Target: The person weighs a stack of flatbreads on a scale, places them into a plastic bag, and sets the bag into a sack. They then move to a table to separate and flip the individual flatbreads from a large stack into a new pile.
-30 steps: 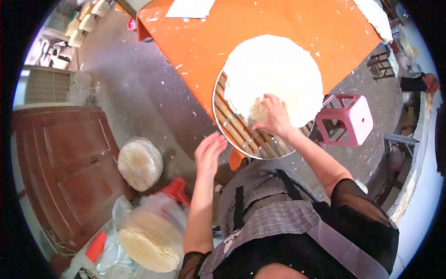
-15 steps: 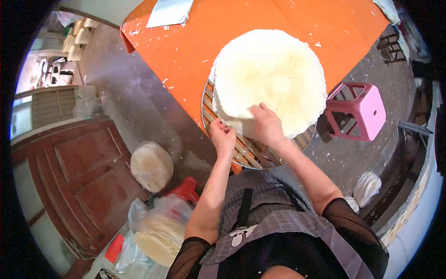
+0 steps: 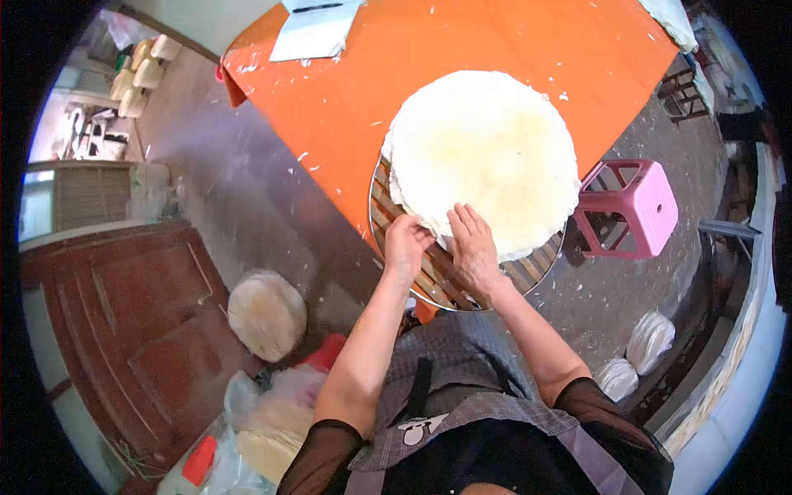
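A stack of round, pale flatbreads [image 3: 487, 148] lies on a round slatted rack [image 3: 441, 276] at the near corner of an orange-covered table [image 3: 363, 91]. At the stack's near-left edge, my left hand [image 3: 407, 247] has its fingers closed on the rim of a flatbread. Beside it, my right hand [image 3: 473, 247] lies with fingers stretched out over the near edge of the top flatbread. Exactly how many layers my left fingertips hold is hidden.
A pink plastic stool [image 3: 639, 206] stands right of the table. A notebook [image 3: 315, 31] with a pen lies at the far left. Bagged round stacks [image 3: 266, 315] rest on the floor at left, more white bundles [image 3: 650, 341] at right. A brown wooden door [image 3: 148, 322] is at left.
The view has shifted slightly. My right hand has gone from a blurred, bent-finger pose to lying flatter at the stack's near edge. My left hand stays at the rim.
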### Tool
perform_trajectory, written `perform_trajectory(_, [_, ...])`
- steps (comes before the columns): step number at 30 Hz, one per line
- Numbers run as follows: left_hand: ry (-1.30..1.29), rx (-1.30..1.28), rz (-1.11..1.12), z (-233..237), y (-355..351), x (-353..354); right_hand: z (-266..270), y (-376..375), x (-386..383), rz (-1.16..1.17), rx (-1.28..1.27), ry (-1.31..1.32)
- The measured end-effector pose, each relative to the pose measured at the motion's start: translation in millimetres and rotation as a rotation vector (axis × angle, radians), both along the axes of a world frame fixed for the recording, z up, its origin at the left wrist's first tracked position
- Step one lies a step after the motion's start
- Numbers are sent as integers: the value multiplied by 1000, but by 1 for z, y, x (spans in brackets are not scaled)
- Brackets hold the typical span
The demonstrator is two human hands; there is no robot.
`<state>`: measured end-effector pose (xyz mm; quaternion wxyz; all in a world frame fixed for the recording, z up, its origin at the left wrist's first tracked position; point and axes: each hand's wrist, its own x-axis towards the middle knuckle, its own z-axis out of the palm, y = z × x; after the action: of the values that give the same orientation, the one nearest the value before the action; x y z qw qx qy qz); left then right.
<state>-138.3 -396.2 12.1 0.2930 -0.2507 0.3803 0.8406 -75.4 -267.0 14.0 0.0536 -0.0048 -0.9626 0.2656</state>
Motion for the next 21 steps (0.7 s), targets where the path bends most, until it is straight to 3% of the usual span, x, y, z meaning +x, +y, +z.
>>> perform_trajectory(1, [-81,123,11,13,3,-4,0,0,2,-30,-62,27])
perform_trajectory(2, [-70,40,7,29,12,-8,0,3,4,-30,-75,92])
perform_trajectory(5, [322,-421,-52,-29,25,-3,32,25,25,-243,-165,-59])
perform_trajectory(8, [200,-238,-47,-11,18,-9,40,82,55,-575,-194,15])
perform_trajectory(9, [285,-159,-14,-10,15,-9,10,112,65,-708,-364,180])
perform_trajectory(11, [270,-162,-59,-1,-3,-9,21,160,56,-840,-365,133])
perform_trajectory(12, [256,-185,-33,-13,-18,-9,-3,188,49,-853,-551,209])
perform_trajectory(15, [128,-307,-68,-31,-45,-9,-51,231,7,-971,-722,105])
perform_trajectory(20, [108,-360,-42,-21,-38,-9,-12,203,-15,-910,-508,-236])
perform_trajectory(21, [95,-347,-28,-17,-37,-7,-13,203,-15,-876,-284,-83])
